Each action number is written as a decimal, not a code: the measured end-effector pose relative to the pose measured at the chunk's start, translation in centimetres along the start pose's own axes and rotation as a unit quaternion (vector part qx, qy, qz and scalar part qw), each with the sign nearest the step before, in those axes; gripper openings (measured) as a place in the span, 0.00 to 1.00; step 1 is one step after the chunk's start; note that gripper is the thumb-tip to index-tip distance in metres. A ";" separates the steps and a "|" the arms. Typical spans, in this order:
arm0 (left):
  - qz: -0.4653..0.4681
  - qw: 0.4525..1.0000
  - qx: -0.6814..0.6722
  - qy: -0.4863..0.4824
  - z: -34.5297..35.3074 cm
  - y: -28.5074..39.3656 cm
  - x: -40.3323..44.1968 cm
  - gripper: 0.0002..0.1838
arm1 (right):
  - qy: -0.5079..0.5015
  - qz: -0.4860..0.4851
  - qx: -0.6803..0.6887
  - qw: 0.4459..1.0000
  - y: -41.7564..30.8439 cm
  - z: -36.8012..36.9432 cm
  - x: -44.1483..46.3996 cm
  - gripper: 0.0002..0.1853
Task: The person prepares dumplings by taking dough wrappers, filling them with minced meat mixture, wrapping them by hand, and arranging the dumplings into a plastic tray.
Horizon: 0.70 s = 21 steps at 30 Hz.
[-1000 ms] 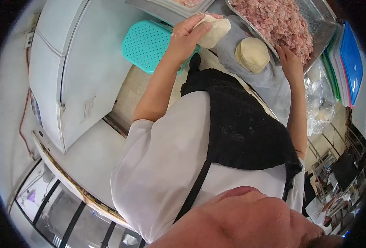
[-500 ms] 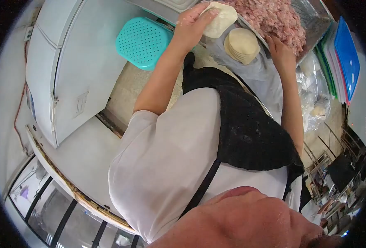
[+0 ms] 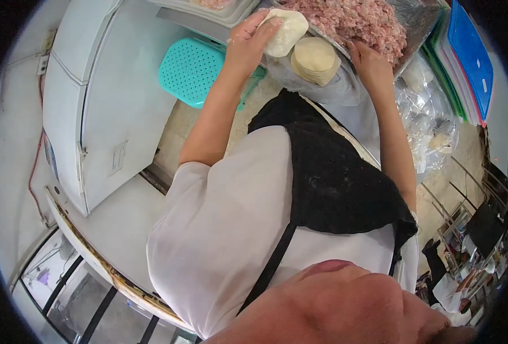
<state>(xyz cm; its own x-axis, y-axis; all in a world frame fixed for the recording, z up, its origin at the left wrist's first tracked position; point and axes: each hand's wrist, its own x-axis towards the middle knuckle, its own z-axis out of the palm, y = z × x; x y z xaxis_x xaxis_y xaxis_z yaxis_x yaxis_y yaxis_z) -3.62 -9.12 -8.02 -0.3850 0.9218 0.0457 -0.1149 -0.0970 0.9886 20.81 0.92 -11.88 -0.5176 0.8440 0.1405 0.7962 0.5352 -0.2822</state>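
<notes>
My left hand (image 3: 251,35) is closed on a pale round dough wrapper (image 3: 286,33), its thumb lying over the near side. Close by on the right stands a stack of round dough wrappers (image 3: 315,60) on clear plastic. My right hand (image 3: 373,62) is at the near edge of a metal tray (image 3: 417,28) heaped with pink minced meat (image 3: 361,24). Its fingers are bent in at the meat, and their tips are hidden, so I cannot make out what they hold.
A turquoise perforated stool (image 3: 191,71) stands on the floor left of my left arm. White tubs (image 3: 231,14) sit at the top, one with meat in it. Right of the tray are clear plastic bags (image 3: 428,114) and upright coloured boards (image 3: 471,57). A white fridge (image 3: 113,109) is at left.
The view has shifted, so my hands and the wrappers appear further left and more of the white tubs shows. My left hand still holds the wrapper; my right hand stays at the meat.
</notes>
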 end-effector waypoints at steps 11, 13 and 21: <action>0.382 0.854 0.351 -0.047 4.4 -4.7 8.9 0.09 | 0.027 0.008 -0.004 1.000 0.4 0.5 -0.3 0.20; 0.429 0.824 0.365 -0.058 5.5 -6.2 10.3 0.09 | 0.019 0.017 -0.017 1.000 0.4 0.6 -0.3 0.19; 0.441 0.800 0.394 -0.101 8.0 -6.9 12.7 0.11 | 0.070 0.031 -0.009 0.997 1.1 -0.2 0.9 0.16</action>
<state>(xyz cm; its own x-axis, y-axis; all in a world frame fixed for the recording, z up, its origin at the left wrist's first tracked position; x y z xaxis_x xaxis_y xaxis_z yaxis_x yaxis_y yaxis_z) -0.40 6.21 -13.10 0.1665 0.6752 0.7186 0.7628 -0.5500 0.3400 21.27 2.28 -11.88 -0.4201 0.8711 0.2545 0.8314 0.4818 -0.2769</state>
